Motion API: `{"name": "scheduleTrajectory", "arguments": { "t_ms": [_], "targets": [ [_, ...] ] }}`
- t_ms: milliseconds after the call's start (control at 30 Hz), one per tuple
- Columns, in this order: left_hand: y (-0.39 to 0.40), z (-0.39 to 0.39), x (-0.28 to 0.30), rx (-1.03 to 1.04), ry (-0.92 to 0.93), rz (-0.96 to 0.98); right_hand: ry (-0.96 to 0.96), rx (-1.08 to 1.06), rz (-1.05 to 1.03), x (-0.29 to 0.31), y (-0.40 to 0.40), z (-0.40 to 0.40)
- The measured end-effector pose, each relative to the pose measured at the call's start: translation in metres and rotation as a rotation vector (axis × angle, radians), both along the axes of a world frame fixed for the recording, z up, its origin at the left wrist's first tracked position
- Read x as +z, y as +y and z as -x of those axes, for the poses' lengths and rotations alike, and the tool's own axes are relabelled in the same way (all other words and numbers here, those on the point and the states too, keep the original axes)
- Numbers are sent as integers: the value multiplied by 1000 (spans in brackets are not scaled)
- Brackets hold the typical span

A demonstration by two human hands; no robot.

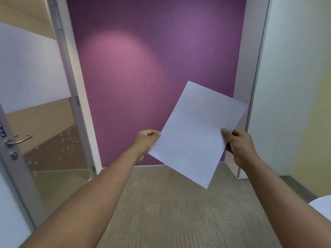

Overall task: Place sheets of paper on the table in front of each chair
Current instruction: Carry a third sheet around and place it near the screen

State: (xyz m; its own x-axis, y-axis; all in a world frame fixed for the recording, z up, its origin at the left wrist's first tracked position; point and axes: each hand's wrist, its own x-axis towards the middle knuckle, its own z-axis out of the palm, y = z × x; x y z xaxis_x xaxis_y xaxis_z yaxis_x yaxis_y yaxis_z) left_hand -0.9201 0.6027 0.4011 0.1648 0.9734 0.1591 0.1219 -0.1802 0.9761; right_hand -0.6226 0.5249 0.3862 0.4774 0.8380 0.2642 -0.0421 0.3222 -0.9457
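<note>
White sheets of paper [195,133] are held up in front of me, tilted with the top leaning right. My left hand [146,142] pinches the left edge of the paper. My right hand [239,145] grips the right edge, thumb on the front face. How many sheets are in the stack I cannot tell. No chair is in view; only a white corner of what may be the table [322,208] shows at the lower right.
A purple wall [143,68] stands straight ahead across grey carpet [170,212]. A glass door [35,104] with a metal lever handle [19,139] is on the left. A pale wall [295,86] runs along the right.
</note>
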Motion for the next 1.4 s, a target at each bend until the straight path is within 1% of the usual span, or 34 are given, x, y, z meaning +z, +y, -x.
{"name": "scheduleTrajectory", "arguments": {
  "t_ms": [133,267,333,433,533,667,800,900,1133,1233,1400],
  "targets": [
    [54,-27,-1,-50,-69,29,39,-123,-28,4,34,-21],
    [101,-66,-3,-83,-228,108,135,-262,-78,13,61,-48],
    [121,-89,-7,-161,-204,135,169,-339,-100,15,74,-62],
    [148,-123,-16,-377,-128,177,191,-426,-123,16,97,-81],
    [178,-159,-22,-552,-109,189,206,-518,-138,15,122,-96],
    [223,-211,-16,-643,-115,165,217,-618,-158,13,145,-120],
    [268,-261,-11,-738,-64,120,235,-741,-152,8,156,-144],
    [294,-301,-12,-775,-93,89,233,-834,-132,3,159,-163],
    [330,-399,-22,-790,-133,85,213,-1001,-115,-9,157,-223],
    [341,-444,-24,-812,-131,70,219,-1075,-112,-15,155,-261],
    [351,-521,-22,-841,-97,36,229,-1126,-130,-19,150,-335]
  ]
}}
